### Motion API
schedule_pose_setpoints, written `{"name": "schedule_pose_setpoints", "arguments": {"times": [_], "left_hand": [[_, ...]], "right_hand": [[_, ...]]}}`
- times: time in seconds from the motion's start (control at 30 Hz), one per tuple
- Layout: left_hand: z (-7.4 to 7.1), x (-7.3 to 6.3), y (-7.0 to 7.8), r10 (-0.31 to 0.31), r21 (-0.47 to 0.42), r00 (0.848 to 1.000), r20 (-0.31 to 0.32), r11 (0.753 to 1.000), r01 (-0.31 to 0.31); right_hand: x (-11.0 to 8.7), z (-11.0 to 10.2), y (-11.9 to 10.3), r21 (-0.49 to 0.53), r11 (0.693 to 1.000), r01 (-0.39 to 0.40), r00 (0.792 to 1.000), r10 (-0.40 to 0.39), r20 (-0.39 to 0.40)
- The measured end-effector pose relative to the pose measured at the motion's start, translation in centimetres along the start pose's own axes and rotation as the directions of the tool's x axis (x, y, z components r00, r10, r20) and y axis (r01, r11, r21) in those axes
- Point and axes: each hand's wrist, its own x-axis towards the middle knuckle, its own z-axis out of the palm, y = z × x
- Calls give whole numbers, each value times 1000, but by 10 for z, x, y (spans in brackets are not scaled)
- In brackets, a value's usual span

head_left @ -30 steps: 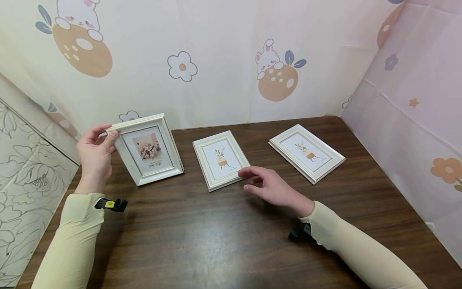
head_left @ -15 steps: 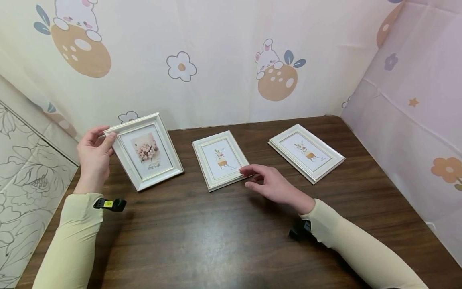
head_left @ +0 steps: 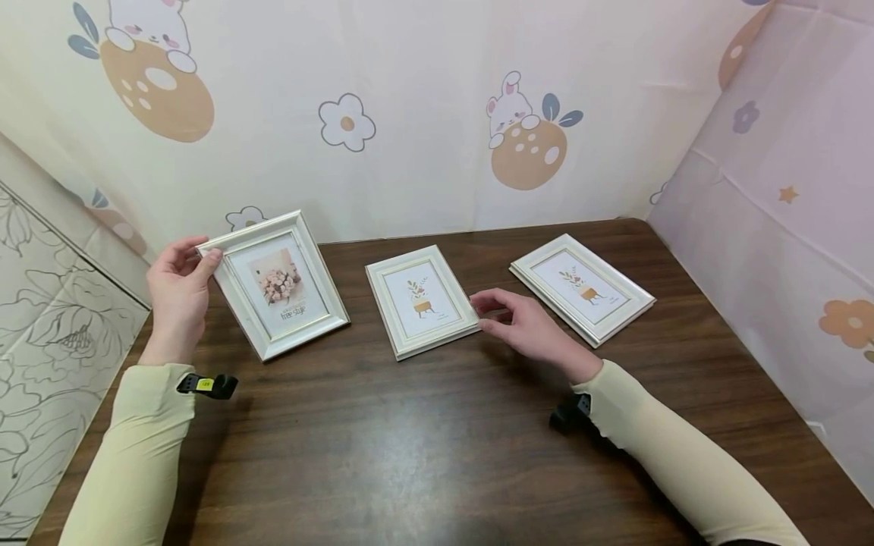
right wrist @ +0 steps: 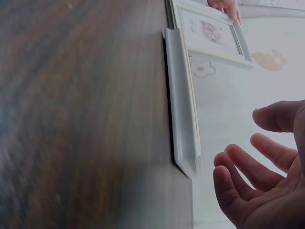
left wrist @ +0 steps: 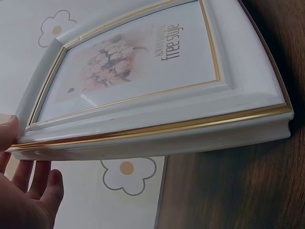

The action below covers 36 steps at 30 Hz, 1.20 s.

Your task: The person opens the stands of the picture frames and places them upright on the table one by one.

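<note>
My left hand [head_left: 179,292] pinches the upper left corner of a white picture frame [head_left: 235,299] with a pink flower print. Thumb in front and fingers behind, it keeps the frame propped up, leaning, with its lower edge at the table. In the left wrist view the thumb [left wrist: 6,131] lies on the white frame's gold-lined edge [left wrist: 190,126]. A second white picture frame [head_left: 422,299], with a potted plant print, lies face up in the middle. Beside its right edge hovers my right hand [head_left: 529,326], fingers loosely bent; the right wrist view shows nothing in its grasp.
A third white picture frame [head_left: 580,288] with the same plant print lies flat on the right. The dark wooden table [head_left: 382,462] meets a patterned curtain [head_left: 423,182] at the back, with more patterned covering at both sides.
The flower-print frame's upper right corner has swung slightly left and its face turned more upward. My right hand has shifted a little right and away from me, off the middle frame's lower right corner.
</note>
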Motion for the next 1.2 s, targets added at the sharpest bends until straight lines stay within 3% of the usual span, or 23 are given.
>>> {"name": "schedule_pose_setpoints", "arguments": {"times": [0.23, 0.37, 0.47, 0.6, 0.73, 0.9, 1.2], "left_hand": [[0, -1, 0, 25, 70, 1000, -3, 997, -25], [-1, -3, 4, 75, 166, 997, -21, 984, -70], [1, -6, 10, 141, 281, 989, -45, 952, -123], [8, -17, 19, 263, 425, 964, -32, 877, -225], [21, -33, 30, 346, 473, 937, 56, 817, -330], [40, -51, 42, 363, 449, 911, 194, 793, -412], [55, -46, 16, 319, 425, 859, 400, 766, -482]], "right_hand": [[3, -9, 5, 17, 999, -49, 999, 49, -22], [4, -13, 9, 44, 998, -51, 998, 53, -46], [5, -15, 11, 52, 998, -48, 997, 51, -55], [5, -15, 12, 44, 997, -59, 997, 61, -50], [4, -16, 12, 34, 997, -67, 996, 68, -52], [3, -18, 13, 26, 997, -66, 996, 67, -63], [0, -18, 12, 11, 997, -76, 996, 76, -51]]}}
